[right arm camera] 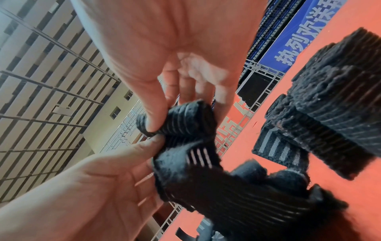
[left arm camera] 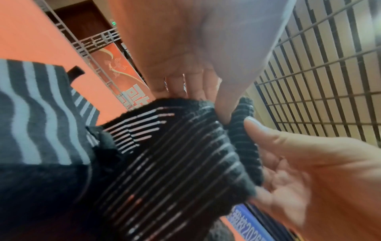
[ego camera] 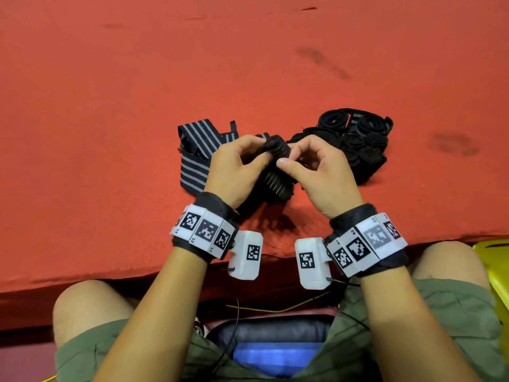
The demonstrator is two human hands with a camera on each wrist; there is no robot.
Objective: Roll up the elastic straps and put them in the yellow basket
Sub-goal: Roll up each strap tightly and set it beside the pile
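Observation:
A black elastic strap [ego camera: 277, 150] with thin grey stripes is held up between both hands above the red table [ego camera: 110, 106]. Its upper end is wound into a small roll [right arm camera: 185, 117]; the loose tail [ego camera: 275, 186] hangs down to the table. My left hand [ego camera: 265, 151] pinches the roll from the left, thumb against it [left arm camera: 206, 104]. My right hand [ego camera: 289, 155] pinches it from the right, thumb and fingers around the roll [right arm camera: 175, 112]. A corner of the yellow basket [ego camera: 495, 271] shows at the right edge, beside my right knee.
A wider striped strap [ego camera: 195, 153] lies unrolled on the table just left of my hands. A pile of several rolled black straps [ego camera: 358, 139] sits right of them [right arm camera: 329, 106]. The table's front edge runs just behind my wrists.

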